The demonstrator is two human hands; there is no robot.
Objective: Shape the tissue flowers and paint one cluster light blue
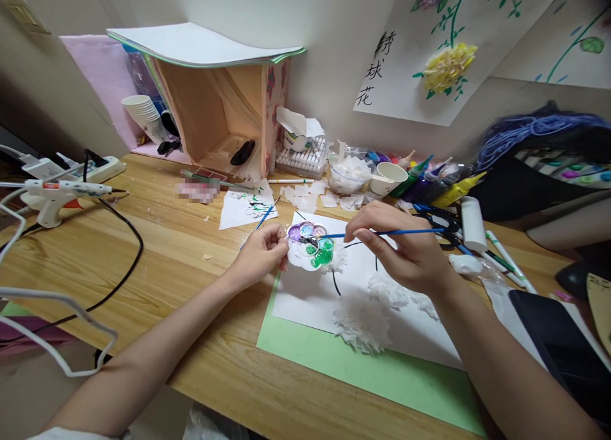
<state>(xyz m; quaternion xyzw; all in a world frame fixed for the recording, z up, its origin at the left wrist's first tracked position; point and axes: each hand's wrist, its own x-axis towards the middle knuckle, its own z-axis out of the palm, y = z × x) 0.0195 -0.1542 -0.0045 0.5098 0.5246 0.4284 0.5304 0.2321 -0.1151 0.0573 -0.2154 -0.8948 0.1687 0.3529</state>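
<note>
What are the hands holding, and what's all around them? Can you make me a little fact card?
Left hand: holds a flower-shaped palette
Right hand: holds a blue paintbrush, tip over the palette
Paint colours: purple, light blue, green, black
Under the hands: white paper with black lines and ruffled white pieces, on a green sheet
Left on the desk: white glue gun
Behind: paper cup
On the wall: picture with a yellow flower
</note>
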